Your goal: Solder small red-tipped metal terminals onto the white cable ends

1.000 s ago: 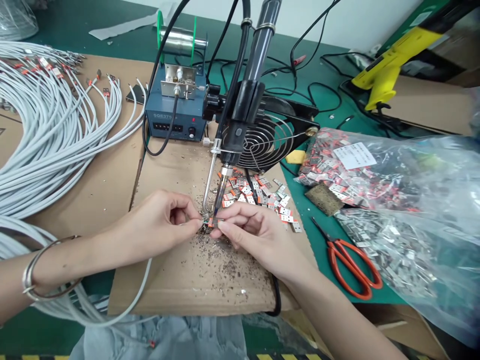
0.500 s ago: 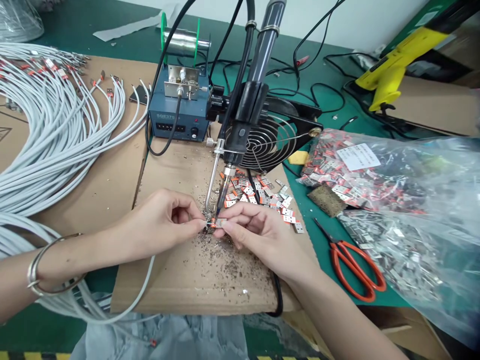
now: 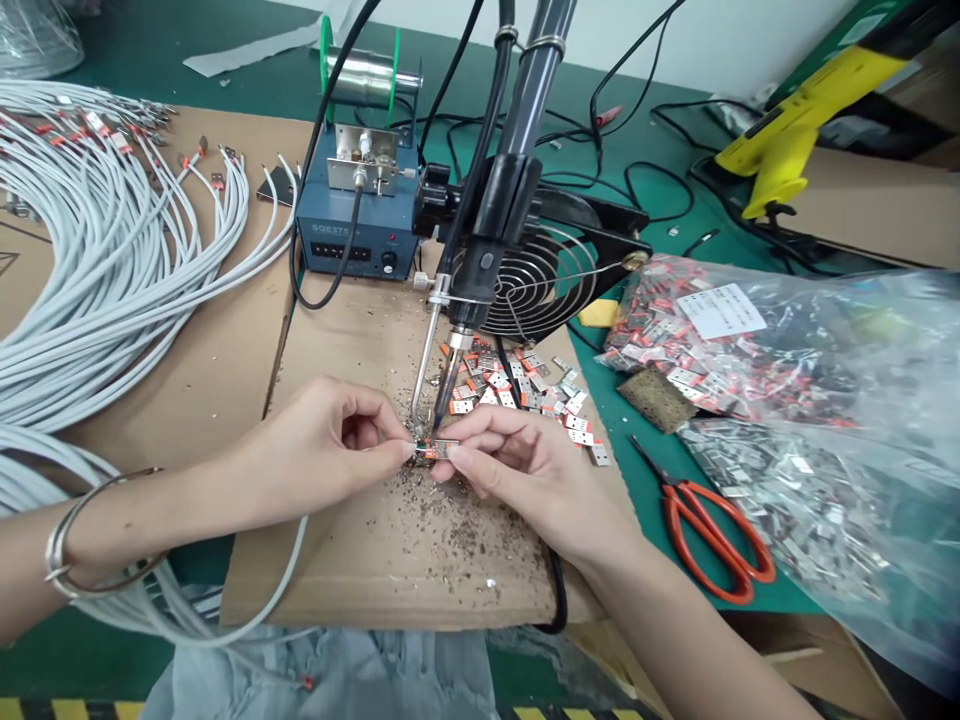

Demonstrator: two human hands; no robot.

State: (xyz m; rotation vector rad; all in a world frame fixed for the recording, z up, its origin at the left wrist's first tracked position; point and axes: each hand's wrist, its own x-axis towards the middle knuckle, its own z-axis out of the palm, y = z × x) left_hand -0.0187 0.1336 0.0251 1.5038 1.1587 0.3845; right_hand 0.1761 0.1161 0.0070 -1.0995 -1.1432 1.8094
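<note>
My left hand (image 3: 337, 440) pinches a white cable (image 3: 296, 545) close to its end, between thumb and forefinger. Across from it, my right hand (image 3: 517, 470) grips a small USB connector (image 3: 441, 450) with an orange insert, its metal end between thumb and fingers. The cable's wire end meets the connector's orange end. Just above stands a fixed soldering iron (image 3: 450, 385), its tip pointing down at or very near the joint; whether they touch I cannot tell. A bent solder feed tube (image 3: 426, 365) comes down beside the tip.
Loose USB connectors (image 3: 525, 385) lie behind my right hand. At the back are a blue solder feeder (image 3: 356, 235), a solder spool (image 3: 360, 78) and a fan (image 3: 540, 285). Bundled white cables (image 3: 135, 270) fill the left. Orange-handled scissors (image 3: 716, 540) and bags of connectors (image 3: 787, 340) lie right.
The connector has shifted slightly relative to the iron tip, and more of its orange end shows. Both hands keep their grip; the whole view has moved a little.
</note>
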